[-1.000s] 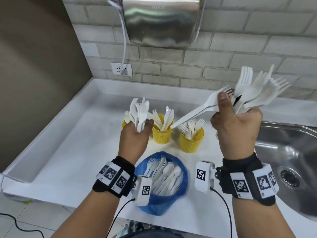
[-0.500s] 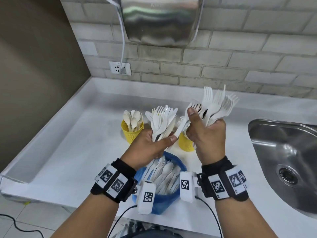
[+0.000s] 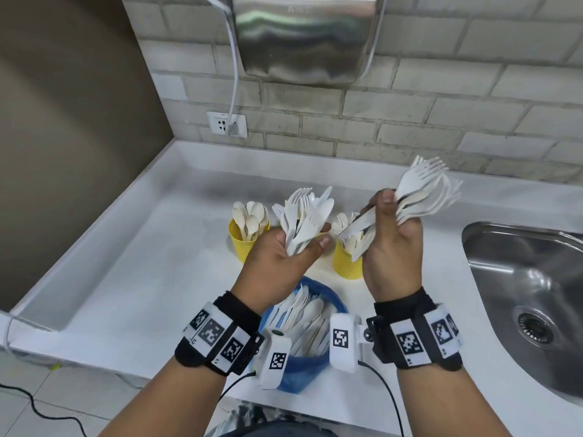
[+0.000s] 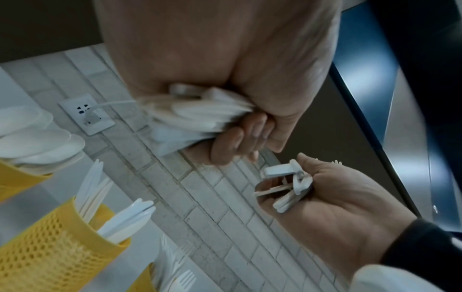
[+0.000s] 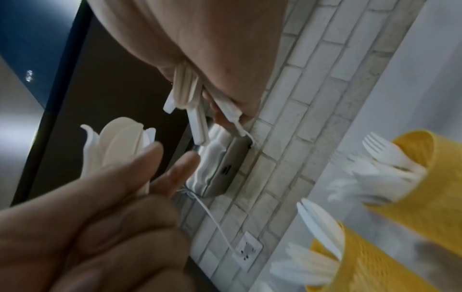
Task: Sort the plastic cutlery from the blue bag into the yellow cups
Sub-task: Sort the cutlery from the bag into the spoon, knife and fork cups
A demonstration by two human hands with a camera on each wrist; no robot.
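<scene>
My left hand grips a mixed bunch of white forks and knives in front of the middle yellow cup, which it hides in the head view. My right hand holds a fan of forks above the right yellow cup, with one fork angled down-left under its thumb. The left yellow cup holds spoons. The left wrist view shows the knife cup and the handle ends in my right hand. The blue bag with more cutlery sits below my wrists.
A steel sink is sunk into the white counter on the right. On the brick wall hang a metal hand dryer and a socket with its cable. A raised counter rim runs along the left.
Both hands came down and together from a wide, raised pose. The left bunch moved from over the spoon cup to the middle cup; the right hand's forks now sit over the right cup.
</scene>
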